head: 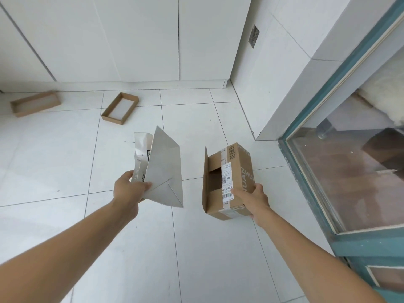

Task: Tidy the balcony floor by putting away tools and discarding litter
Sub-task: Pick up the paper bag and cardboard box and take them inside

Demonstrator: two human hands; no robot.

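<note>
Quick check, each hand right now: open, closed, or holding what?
Left hand: closed, pinching a folded grey paper bag and white packaging.
Right hand: closed, gripping the cardboard box.

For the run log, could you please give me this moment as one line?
left hand: holds paper bag | right hand: holds cardboard box | floor: two trays

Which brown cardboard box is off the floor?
The taped brown cardboard shipping box, gripped by the right hand; both shallow brown cardboard trays lie on the tiles.
</note>
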